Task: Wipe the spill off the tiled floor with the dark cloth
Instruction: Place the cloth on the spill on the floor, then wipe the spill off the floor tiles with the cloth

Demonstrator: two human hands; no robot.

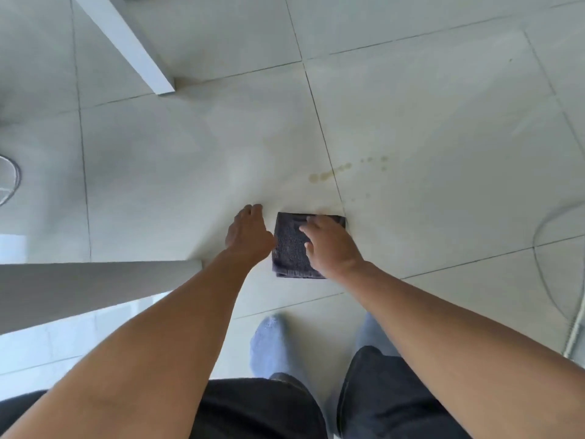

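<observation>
Dark and folded into a thick square, the cloth [289, 248] lay flat on the pale tiled floor [443, 122], just ahead of our feet in blue socks [267, 343]. Our right hand [332, 245] rested on top of it, palm down, fingers spread and pressing rather than clenched around it. Our left hand [248, 231] was on the bare tile just beside the cloth's left edge, fingers loosely curled and grasping nothing; whether its fingertips bore weight we could not tell.

The spill [332, 174] showed as a string of yellowish drops beyond the cloth, straddling a grout line, with fainter specks trailing to the right and a few nearer the cloth's far right corner. A faint stain seemed to touch the cloth's far edge.

We judged the wiping had barely started: the cloth was planted, the main drops unwiped. The next move called for pushing the cloth forward and a little right under firm palm pressure, across the grout line, then sweeping out to the scattered specks. A table leg [126, 42] stood well clear to the far left.
</observation>
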